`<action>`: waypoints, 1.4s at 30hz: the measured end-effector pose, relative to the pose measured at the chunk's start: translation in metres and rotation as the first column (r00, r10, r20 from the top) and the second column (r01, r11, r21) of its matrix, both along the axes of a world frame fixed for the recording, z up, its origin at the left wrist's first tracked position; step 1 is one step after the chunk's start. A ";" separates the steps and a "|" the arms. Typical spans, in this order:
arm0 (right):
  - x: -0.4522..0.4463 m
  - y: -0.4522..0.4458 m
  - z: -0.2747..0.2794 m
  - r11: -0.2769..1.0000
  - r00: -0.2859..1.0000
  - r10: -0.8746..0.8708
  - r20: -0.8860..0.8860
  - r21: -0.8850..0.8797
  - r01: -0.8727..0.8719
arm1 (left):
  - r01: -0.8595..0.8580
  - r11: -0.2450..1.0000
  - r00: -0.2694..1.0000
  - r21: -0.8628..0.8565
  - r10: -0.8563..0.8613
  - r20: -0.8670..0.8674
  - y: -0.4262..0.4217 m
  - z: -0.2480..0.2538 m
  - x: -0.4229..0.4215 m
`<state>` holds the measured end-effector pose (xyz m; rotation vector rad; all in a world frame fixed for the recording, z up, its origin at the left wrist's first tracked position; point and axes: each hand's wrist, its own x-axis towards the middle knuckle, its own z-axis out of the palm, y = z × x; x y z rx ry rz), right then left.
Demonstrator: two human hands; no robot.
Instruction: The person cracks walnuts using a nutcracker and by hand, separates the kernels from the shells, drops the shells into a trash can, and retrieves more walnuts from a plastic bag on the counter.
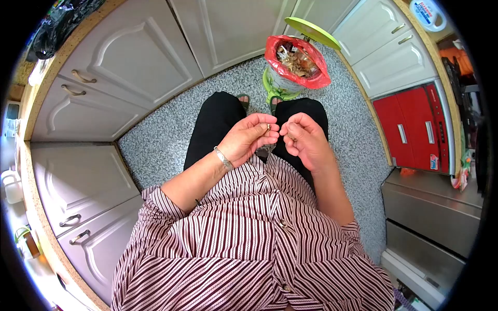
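Observation:
Above my lap, my left hand (248,137) pinches a small brownish piece (268,127) between thumb and fingers. A bracelet (223,158) circles that wrist. Close beside it on the right, my right hand (305,137) has its thumb pressed against curled fingers; what lies between them, if anything, is too small to name. The fingertips of both hands nearly meet. Beyond my knees stands a bin with a red bag (322,72) folded over its rim, and brown scraps (296,61) fill the top.
The bin's green lid (313,32) stands raised behind it. Pale cabinets (129,57) line the left and back. At the right are a red-fronted appliance (407,127) and metallic drawers (430,207). Speckled grey floor (161,132) surrounds my legs.

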<state>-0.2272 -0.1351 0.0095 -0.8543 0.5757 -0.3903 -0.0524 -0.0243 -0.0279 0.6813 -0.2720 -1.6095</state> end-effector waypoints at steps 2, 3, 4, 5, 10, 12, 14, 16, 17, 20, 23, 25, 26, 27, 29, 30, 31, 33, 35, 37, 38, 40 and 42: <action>0.002 0.002 -0.003 1.000 1.000 0.011 -0.029 -0.029 -0.012 | -0.024 0.999 1.000 0.028 0.024 -0.018 0.000 0.003 -0.002; 0.003 0.005 -0.004 0.993 0.997 0.003 -0.075 -0.115 -0.011 | -0.024 0.999 1.000 0.028 0.025 -0.019 0.000 0.002 -0.001; 0.005 0.007 -0.004 0.980 0.993 -0.009 -0.119 -0.200 -0.015 | -0.019 1.000 0.999 0.000 0.019 -0.047 0.000 -0.001 0.002; 0.006 0.008 -0.003 0.980 0.993 -0.007 -0.119 -0.200 -0.017 | -0.015 0.999 0.997 -0.028 0.013 -0.075 0.000 -0.004 0.003; 0.022 0.017 -0.011 0.655 0.972 -0.148 -0.184 -0.755 -0.043 | -0.093 0.995 0.988 -0.027 0.089 -0.130 0.000 -0.015 0.001; 0.026 0.021 -0.010 0.619 0.959 -0.179 -0.219 -0.783 -0.063 | -0.119 0.993 0.984 -0.003 0.117 -0.131 -0.001 -0.013 -0.001; 0.028 0.023 -0.008 0.588 0.936 -0.209 -0.283 -0.801 -0.111 | -0.167 0.986 0.978 -0.016 0.163 -0.133 -0.001 -0.011 -0.002; 0.030 0.025 -0.007 0.534 0.942 -0.222 -0.251 -0.840 -0.098 | -0.174 0.985 0.974 -0.022 0.169 -0.149 -0.001 -0.016 -0.004; 0.032 0.026 -0.006 0.478 0.948 -0.235 -0.216 -0.875 -0.081 | -0.178 0.984 0.972 -0.027 0.171 -0.163 -0.002 -0.017 -0.004; 0.035 0.028 -0.001 0.410 0.943 -0.267 -0.200 -0.909 -0.076 | -0.160 0.986 0.978 -0.033 0.154 -0.139 -0.002 -0.016 -0.004; 0.034 0.028 0.002 0.364 0.934 -0.279 -0.223 -0.925 -0.112 | -0.165 0.986 0.979 0.023 0.167 -0.120 -0.002 -0.003 -0.006; 0.033 0.027 0.004 0.345 0.937 -0.270 -0.221 -0.931 -0.120 | -0.154 0.988 0.982 0.011 0.154 -0.107 -0.001 -0.003 -0.005; 0.033 0.027 0.004 0.327 0.940 -0.263 -0.216 -0.937 -0.124 | -0.139 0.990 0.986 0.000 0.139 -0.091 0.000 -0.003 -0.004; 0.033 0.027 0.004 0.327 0.940 -0.260 -0.219 -0.936 -0.127 | -0.142 0.990 0.986 0.001 0.142 -0.093 0.000 -0.002 -0.003; 0.032 0.027 0.004 0.307 0.941 -0.255 -0.224 -0.941 -0.142 | -0.149 0.989 0.978 0.004 0.148 -0.150 0.001 0.000 -0.002; 0.032 0.027 0.004 0.306 0.941 -0.251 -0.227 -0.941 -0.146 | -0.153 0.988 0.977 0.004 0.151 -0.153 0.002 -0.001 -0.002; 0.032 0.027 0.005 0.302 0.939 -0.255 -0.228 -0.942 -0.147 | -0.145 0.989 0.976 0.011 0.145 -0.164 0.002 -0.003 -0.001; 0.032 0.027 0.007 0.297 0.938 -0.257 -0.231 -0.943 -0.150 | -0.140 0.990 0.974 0.016 0.141 -0.177 0.002 -0.004 0.000; 0.032 0.026 0.009 0.349 0.931 -0.280 -0.232 -0.929 -0.127 | -0.137 0.991 0.973 0.010 0.136 -0.187 0.002 -0.005 0.001; 0.031 0.024 0.008 0.354 0.933 -0.281 -0.226 -0.928 -0.118 | -0.137 0.990 0.970 0.013 0.137 -0.200 0.002 -0.004 0.002; 0.030 0.022 0.006 0.360 0.934 -0.283 -0.220 -0.926 -0.109 | -0.136 0.991 0.968 0.016 0.136 -0.213 0.002 -0.004 0.002; 0.028 0.021 -0.002 0.418 0.937 -0.281 -0.209 -0.905 -0.077 | -0.150 0.988 0.971 0.034 0.153 -0.182 0.004 -0.004 0.000; 0.027 0.017 -0.003 0.463 0.939 -0.290 -0.188 -0.886 -0.034 | -0.157 0.987 0.976 0.039 0.161 -0.145 0.003 -0.004 0.000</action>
